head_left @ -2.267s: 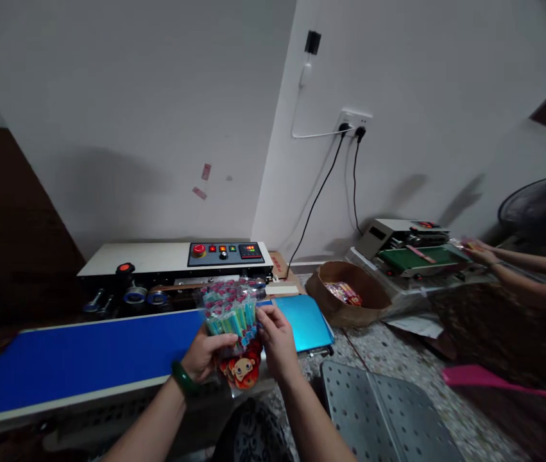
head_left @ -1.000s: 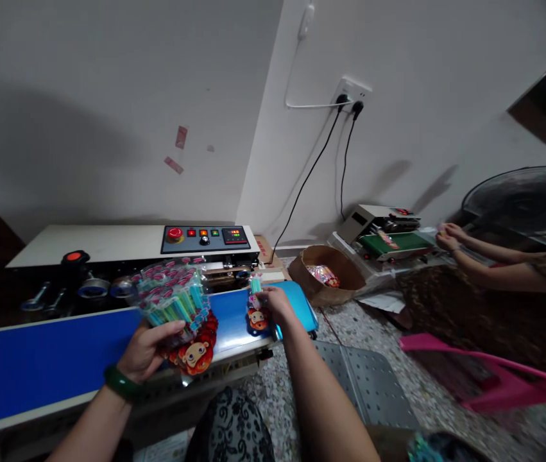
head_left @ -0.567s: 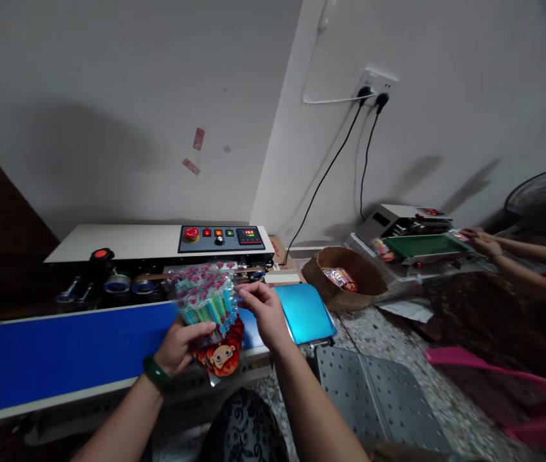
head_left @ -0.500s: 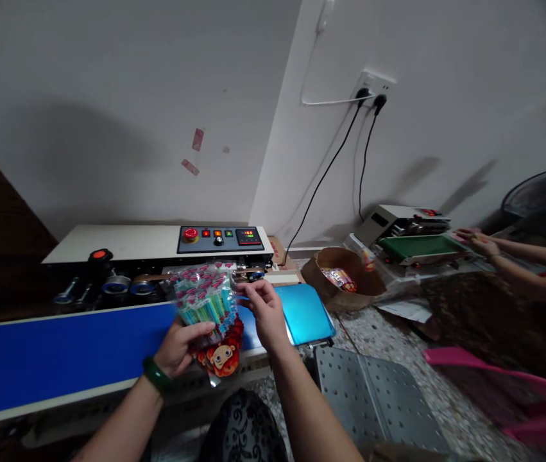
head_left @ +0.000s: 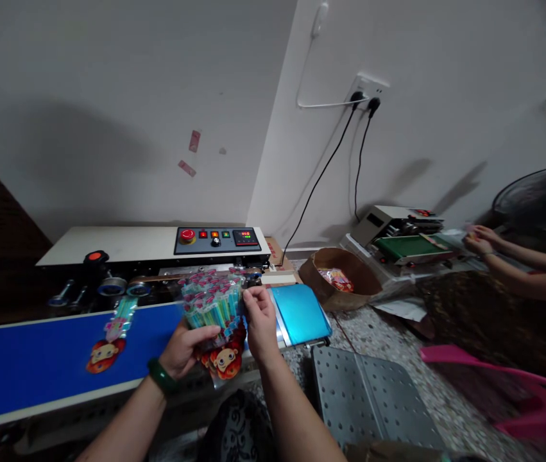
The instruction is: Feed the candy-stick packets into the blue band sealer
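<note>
Bundle [head_left: 212, 307] of packets clamped in my left hand [head_left: 183, 350] over blue belt [head_left: 36, 359]; right hand [head_left: 259, 321] fingers pinch its top-right edge. I'd peel 1 pkt only, lay flat w/ open end toward sealer.

Walls: two plain white walls [head_left: 109, 96] meeting at a corner, shadowed low down, with two small pink scraps [head_left: 190, 154] stuck on the left one.
Socket: a white wall outlet [head_left: 365, 88] on the right wall, two black cords [head_left: 321, 176] hanging from it toward the floor.
Floor: speckled grey stone floor [head_left: 388, 356], dim at the edges.
Furniture: a perforated grey metal panel [head_left: 369, 401] lying low in front, a pink plastic chair [head_left: 494, 385] at the right.
Fan: a dark round fan [head_left: 539, 199] at the far right edge.
Light: soft and low, brightest on the upper walls.
</note>
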`<state>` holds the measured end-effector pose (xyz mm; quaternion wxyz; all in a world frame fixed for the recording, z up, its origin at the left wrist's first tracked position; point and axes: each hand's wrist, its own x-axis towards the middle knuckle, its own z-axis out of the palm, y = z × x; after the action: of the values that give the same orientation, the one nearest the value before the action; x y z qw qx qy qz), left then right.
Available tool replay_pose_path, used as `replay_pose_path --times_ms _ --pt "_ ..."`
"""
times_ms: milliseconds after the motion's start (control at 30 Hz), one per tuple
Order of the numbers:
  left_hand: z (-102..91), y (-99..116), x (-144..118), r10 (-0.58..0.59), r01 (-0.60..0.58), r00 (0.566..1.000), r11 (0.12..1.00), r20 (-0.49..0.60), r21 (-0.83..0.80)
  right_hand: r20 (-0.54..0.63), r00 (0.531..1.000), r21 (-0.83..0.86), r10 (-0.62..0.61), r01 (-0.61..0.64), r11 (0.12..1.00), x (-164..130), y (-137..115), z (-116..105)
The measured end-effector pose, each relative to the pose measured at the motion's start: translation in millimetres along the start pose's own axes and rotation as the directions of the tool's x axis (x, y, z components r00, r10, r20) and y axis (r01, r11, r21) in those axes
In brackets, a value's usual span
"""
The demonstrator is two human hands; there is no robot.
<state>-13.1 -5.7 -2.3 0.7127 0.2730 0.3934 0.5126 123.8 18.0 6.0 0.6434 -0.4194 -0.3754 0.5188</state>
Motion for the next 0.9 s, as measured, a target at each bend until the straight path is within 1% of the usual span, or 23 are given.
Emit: replay_pose_path --times_ms 100,167,233,333,400,433,567,633,733,900 --pt "-3.6 -1 0 0.015 -0.017 0.999 0.999 0.039 0.035 0.073 0.996 0.069 0.057 -0.062 0.996 4 -10 0" --pt "-5.3 -3 0 0.019 -0.022 0.998 0.999 0.067 0.044 0.086 0.992 0.125 0.093 -0.103 0.987 7 -17 0" --pt "-5.4 -3 -1 -0.011 0.009 0.997 0.999 0.082 0.031 0.05 0.993 0.177 0.107 -0.114 0.978 9 -22 1" --pt "-3.2 -3 -1 -0.059 0.06 0.995 0.998 0.078 -0.015 -0.046 0.997 0.241 0.064 -0.051 0.969 10 -25 0" --pt "-1.2 -2 -1 -0.064 0.066 0.995 0.997 0.074 -0.029 -0.093 0.995 0.237 0.03 -0.007 0.972 10 -26 -1" --pt "-0.4 -2 -1 -0.069 0.071 0.995 0.997 0.078 -0.026 -0.092 0.996 0.211 0.021 -0.001 0.977 10 -26 -1" --pt "0.4 -4 0 -0.08 0.079 0.991 0.997 0.112 0.01 -0.01 1.0 0.045 -0.002 0.002 0.999 11 -28 -3" --pt "-0.1 -6 1 -0.071 0.071 0.991 0.997 0.111 0.002 -0.017 1.0 0.01 -0.017 0.017 1.0 13 -29 -3" --pt "-0.1 -8 1 -0.066 0.069 0.994 0.997 0.085 -0.026 -0.031 0.999 0.041 0.02 -0.019 0.999 14 -31 -1" --pt "3.7 -7 0 -0.097 0.101 0.993 0.993 0.064 -0.065 0.035 0.99 0.167 0.136 -0.14 0.976 8 -30 -4"
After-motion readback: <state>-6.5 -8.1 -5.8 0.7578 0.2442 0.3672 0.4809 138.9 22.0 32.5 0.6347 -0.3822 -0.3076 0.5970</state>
